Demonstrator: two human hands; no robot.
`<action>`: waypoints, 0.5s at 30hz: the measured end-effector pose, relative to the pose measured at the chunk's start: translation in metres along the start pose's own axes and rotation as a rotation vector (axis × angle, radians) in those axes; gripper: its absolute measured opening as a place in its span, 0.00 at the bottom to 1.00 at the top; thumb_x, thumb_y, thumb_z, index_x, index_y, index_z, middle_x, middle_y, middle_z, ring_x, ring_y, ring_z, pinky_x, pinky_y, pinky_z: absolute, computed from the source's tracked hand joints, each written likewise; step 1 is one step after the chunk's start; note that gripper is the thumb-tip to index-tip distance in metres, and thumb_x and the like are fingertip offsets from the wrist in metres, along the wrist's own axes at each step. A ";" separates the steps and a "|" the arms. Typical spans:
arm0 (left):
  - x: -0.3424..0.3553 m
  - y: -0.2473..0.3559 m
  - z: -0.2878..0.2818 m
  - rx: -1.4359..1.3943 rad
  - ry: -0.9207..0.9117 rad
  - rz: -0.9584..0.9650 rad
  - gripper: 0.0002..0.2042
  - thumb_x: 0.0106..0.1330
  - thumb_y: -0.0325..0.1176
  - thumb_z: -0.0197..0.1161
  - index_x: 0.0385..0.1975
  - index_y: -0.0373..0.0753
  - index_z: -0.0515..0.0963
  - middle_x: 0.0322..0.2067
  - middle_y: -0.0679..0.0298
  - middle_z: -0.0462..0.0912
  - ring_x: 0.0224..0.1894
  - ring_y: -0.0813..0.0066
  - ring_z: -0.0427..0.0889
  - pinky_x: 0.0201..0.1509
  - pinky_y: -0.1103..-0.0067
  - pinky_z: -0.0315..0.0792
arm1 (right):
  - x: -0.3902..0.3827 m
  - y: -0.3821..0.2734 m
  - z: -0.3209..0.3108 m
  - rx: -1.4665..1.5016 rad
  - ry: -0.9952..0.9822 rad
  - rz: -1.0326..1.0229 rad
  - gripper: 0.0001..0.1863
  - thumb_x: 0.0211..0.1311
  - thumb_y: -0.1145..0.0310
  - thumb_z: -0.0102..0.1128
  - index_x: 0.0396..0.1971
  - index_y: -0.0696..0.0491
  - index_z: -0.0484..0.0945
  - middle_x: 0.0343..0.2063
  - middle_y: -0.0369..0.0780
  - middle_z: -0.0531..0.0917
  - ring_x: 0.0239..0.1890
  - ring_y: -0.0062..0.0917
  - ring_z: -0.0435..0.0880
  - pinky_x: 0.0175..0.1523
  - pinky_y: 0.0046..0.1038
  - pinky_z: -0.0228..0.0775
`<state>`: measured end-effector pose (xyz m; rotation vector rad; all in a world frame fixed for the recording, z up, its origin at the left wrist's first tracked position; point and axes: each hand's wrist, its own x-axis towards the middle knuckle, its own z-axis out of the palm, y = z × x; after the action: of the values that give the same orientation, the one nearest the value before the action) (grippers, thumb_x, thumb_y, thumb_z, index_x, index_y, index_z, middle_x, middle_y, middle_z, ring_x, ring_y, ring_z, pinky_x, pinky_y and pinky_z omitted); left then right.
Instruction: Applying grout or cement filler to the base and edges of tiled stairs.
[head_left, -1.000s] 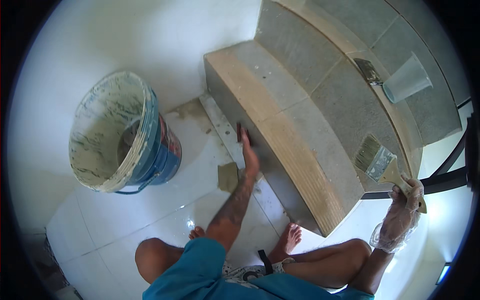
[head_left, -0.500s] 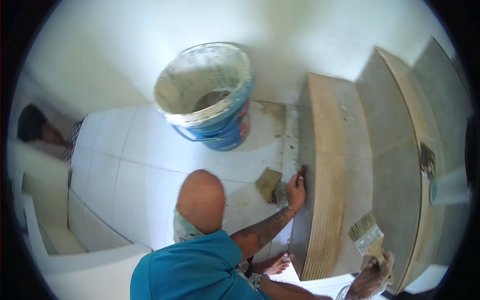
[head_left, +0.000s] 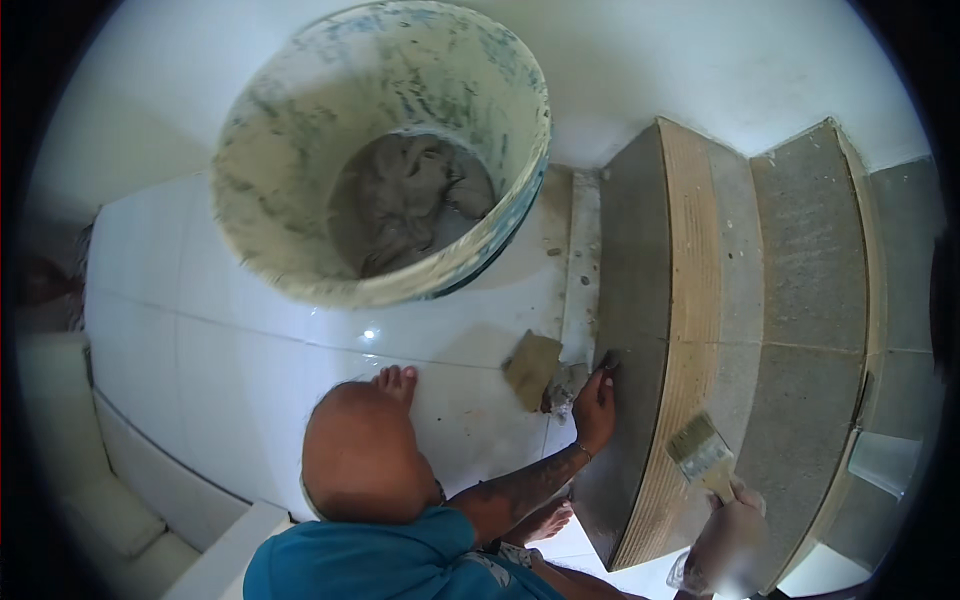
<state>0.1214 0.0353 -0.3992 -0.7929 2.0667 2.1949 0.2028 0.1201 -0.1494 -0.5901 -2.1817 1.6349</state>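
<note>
Smeared bucket (head_left: 300, 200) of grey mortar (head_left: 410, 205) on glossy white floor (head_left: 200, 340); left hand (head_left: 596, 402), fingers together, pressing rough grey step riser (head_left: 625, 330); gloved right hand (head_left: 735, 530) clamped on flat-bristled brush (head_left: 703, 452).

The floor (head_left: 250, 340) is laid with large glossy white tiles, thin grey joints running between them; a small bright glint of light sits on one tile near the middle; the far wall (head_left: 700, 70) is plain white and evenly lit; on the right rise grey steps (head_left: 810, 230) with pale wood-coloured edge strips (head_left: 690, 250), climbing away to the right; at the near left a low white ledge (head_left: 110, 500) borders the floor.
</note>
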 end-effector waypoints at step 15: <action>-0.045 -0.027 -0.194 -0.034 0.139 -0.308 0.14 0.65 0.35 0.51 0.46 0.34 0.72 0.41 0.55 0.78 0.42 0.76 0.75 0.45 0.77 0.68 | 0.070 0.001 0.260 -0.688 -0.660 -0.744 0.16 0.60 0.64 0.50 0.43 0.59 0.71 0.44 0.47 0.73 0.47 0.34 0.73 0.49 0.33 0.70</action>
<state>0.2363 -0.1291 -0.4061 -1.2078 1.8160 2.0630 0.0106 -0.0549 -0.2191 0.6744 -2.9031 0.7025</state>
